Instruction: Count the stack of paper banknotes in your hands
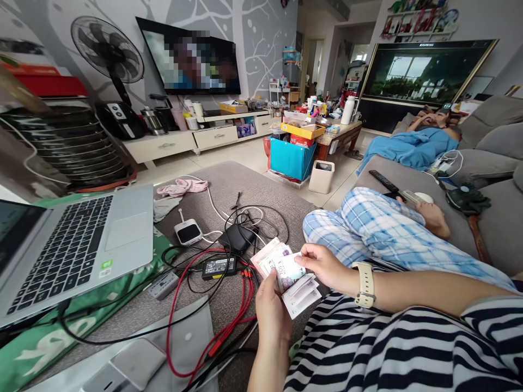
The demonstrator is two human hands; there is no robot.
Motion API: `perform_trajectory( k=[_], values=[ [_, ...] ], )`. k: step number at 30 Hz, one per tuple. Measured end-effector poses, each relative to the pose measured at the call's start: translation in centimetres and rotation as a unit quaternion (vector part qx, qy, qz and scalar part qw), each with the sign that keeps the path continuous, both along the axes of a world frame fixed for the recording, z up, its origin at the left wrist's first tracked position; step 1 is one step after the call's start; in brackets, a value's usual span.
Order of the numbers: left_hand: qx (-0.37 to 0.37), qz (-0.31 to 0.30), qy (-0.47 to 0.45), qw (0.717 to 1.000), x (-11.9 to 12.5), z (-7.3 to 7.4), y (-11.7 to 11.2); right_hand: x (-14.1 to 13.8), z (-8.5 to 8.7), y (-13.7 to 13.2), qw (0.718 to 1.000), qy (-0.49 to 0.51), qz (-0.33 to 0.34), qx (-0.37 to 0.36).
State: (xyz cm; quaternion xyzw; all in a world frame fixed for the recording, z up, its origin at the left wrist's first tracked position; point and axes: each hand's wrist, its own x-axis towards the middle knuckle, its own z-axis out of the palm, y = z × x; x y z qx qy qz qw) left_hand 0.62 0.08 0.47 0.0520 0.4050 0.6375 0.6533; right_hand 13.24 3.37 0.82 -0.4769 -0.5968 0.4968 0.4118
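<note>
Several banknotes [288, 268] are spread in a loose fan in front of my striped shirt. My left hand [273, 305] holds them from below, its thumb lying over the lower edge. My right hand [322, 264] pinches the right corner of a pale note between thumb and fingers. Below, some of the notes look folded over toward my lap. Around my right wrist is a cream watch [365, 284]. Just beyond the notes, a black power adapter [219, 267] and tangled cables lie on the grey couch seat [245, 185].
An open laptop [81, 239] rests on green cloth at the left. A red cable [169, 326] loops close to my left forearm. My legs in checked trousers [368, 218] are bent at the right. Farther right, a person lies under a blue blanket [408, 147].
</note>
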Motion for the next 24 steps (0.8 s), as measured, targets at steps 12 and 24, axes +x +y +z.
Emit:
perform_trajectory(
  k=[12,24],
  values=[
    [-0.001,0.002,-0.004,1.0,0.0,-0.8,0.2,-0.3,0.8,-0.4,0.998,0.05,0.045,-0.006],
    [-0.021,0.006,0.018,1.0,-0.1,-0.8,0.2,-0.3,1.3,-0.6,0.999,0.036,0.039,-0.008]
  ],
)
